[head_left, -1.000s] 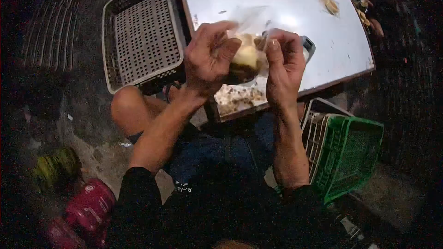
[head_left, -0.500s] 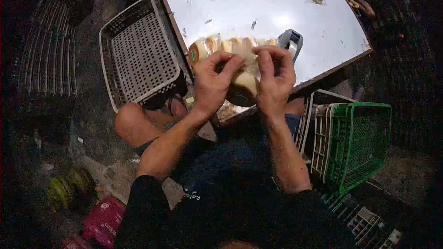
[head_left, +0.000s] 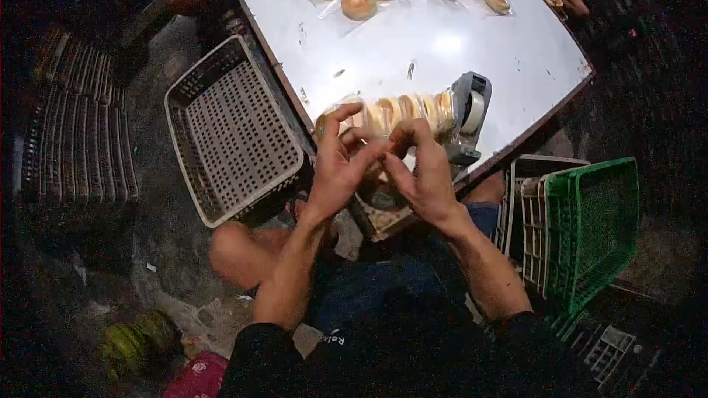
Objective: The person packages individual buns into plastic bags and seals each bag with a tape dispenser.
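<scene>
My left hand (head_left: 341,169) and my right hand (head_left: 424,177) meet over the table's front edge, thumbs and fingertips pinched together at the neck of a clear plastic bag. In that bag a bread bun (head_left: 380,195) hangs below the fingers, dim and partly hidden. The left index finger is raised and bent. Just beyond my hands lies a row of bagged buns (head_left: 417,107) standing on edge, its left end covered by my left hand. A grey tape dispenser (head_left: 472,114) with a pale roll stands at the row's right end.
Several bagged buns (head_left: 359,5) lie on the far part of the white table (head_left: 383,44). A brown perforated crate (head_left: 236,129) is at the left, with green (head_left: 605,236) and white crates at the right. Stacked trays (head_left: 88,133) stand far left. Another person's hand (head_left: 571,4) shows at the far right.
The view has shifted, so the table's far side shows more buns. My hands have come closer together, with fingertips now meeting at the bag's neck.
</scene>
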{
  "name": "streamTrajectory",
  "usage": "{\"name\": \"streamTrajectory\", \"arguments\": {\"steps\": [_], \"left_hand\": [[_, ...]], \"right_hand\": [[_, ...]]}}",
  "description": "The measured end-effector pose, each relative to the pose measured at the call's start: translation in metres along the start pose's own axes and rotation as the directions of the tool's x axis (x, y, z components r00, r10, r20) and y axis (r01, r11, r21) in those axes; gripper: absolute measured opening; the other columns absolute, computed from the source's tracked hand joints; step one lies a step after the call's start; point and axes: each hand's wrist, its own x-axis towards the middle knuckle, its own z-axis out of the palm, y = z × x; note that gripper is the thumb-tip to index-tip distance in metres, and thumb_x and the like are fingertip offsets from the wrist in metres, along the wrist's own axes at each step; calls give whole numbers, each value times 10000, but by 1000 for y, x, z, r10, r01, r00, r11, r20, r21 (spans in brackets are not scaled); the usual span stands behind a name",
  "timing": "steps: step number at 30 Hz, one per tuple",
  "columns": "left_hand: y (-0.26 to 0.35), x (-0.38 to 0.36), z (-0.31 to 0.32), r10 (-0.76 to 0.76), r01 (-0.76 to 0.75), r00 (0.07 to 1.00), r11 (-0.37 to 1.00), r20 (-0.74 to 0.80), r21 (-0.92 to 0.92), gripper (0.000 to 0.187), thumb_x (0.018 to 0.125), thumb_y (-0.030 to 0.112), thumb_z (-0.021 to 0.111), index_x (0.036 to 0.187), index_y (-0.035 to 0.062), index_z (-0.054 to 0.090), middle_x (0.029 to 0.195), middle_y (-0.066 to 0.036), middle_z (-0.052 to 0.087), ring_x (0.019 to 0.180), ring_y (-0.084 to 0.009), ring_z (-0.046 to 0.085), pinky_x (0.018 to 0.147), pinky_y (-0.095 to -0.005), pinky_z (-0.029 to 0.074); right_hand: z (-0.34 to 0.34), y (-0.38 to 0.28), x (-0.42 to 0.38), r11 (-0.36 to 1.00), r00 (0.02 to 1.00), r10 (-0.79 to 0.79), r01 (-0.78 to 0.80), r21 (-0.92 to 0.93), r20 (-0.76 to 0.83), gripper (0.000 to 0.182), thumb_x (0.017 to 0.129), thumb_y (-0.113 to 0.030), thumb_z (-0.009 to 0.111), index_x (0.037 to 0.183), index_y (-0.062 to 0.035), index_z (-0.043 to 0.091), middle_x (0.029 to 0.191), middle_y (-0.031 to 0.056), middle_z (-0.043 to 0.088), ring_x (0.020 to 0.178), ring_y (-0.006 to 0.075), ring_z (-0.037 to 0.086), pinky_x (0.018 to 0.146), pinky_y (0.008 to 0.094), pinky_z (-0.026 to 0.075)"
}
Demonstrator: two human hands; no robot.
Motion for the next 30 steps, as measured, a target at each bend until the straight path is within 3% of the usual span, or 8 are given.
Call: {"name": "streamTrajectory", "arguments": {"steps": [5, 8, 11, 13, 15, 19, 22, 30], "left_hand": [[16, -4, 6, -65, 62, 997, 994, -30, -93, 526, 853, 23, 654, 1294, -3, 368, 832, -32, 601, 732, -77, 580, 638, -166, 470], [22, 3, 12, 473, -420, 873, 601, 122, 680, 274, 839, 81, 690, 1062, -16, 563, 829, -39, 598, 710, -120, 568, 639, -264, 474], [9, -3, 26, 440, -308, 896, 710, -57, 633, 135, 842, 111, 687, 826, 9, 601, 840, -42, 587, 757, -136, 537, 716, -302, 448], [0, -9, 37, 59, 6, 952, 977, -300, 212, 147, 847, 103, 676, 795, 21, 566, 838, -34, 575, 781, -115, 521, 732, -271, 433], [-14, -6, 40, 143, -121, 933, 989, -331, 84, 182, 848, 75, 657, 792, 37, 488, 802, -5, 525, 749, -86, 483, 698, -244, 415], [-14, -3, 36, 166, -157, 944, 986, -285, 55, 159, 838, 23, 621, 838, 42, 464, 777, 11, 485, 713, -72, 440, 676, -223, 390], [-17, -9, 36, 183, -158, 947, 981, -263, 114, 156, 821, 23, 627, 836, 36, 472, 797, 3, 480, 737, -80, 439, 680, -231, 383], [-31, 1, 29, 197, -140, 935, 969, -293, 206, 149, 817, 42, 627, 823, 30, 479, 788, -15, 477, 734, -104, 444, 686, -256, 391]], "right_hand": [[-16, -3, 3, 908, 966, -257, 246, -340, 11, 190, 739, -79, 704, 894, -29, 606, 892, 135, 542, 831, 310, 556, 773, 409, 430], [-20, 1, 6, 877, 927, -359, 294, -380, -112, 142, 764, -78, 700, 848, -27, 597, 910, 115, 555, 838, 254, 553, 769, 378, 440], [-6, 14, -2, 815, 946, 309, -213, 539, -95, 82, 813, -30, 662, 825, -34, 581, 971, 71, 559, 881, 163, 535, 781, 318, 446], [15, 3, -11, 784, 884, 354, -103, 612, -306, 162, 869, -87, 627, 975, -18, 527, 1021, 62, 560, 931, 133, 529, 818, 281, 445], [6, -2, -14, 770, 852, 351, -27, 638, -388, 234, 869, -95, 626, 1038, 5, 500, 1023, 78, 548, 934, 164, 532, 846, 303, 443], [-67, 91, -44, 871, 780, 147, -393, -294, -609, 405, 838, -289, 678, 1043, 26, 526, 1078, 144, 540, 942, 251, 538, 900, 389, 410], [-76, 164, -48, 754, 678, 559, -655, -47, -477, 489, 813, -385, 690, 1032, 35, 568, 1039, 174, 563, 947, 272, 543, 866, 395, 413], [-54, 119, -83, 758, 629, 630, -627, 183, -456, 337, 889, -275, 623, 826, 56, 645, 764, 69, 606, 743, 149, 541, 729, 286, 440]]}}
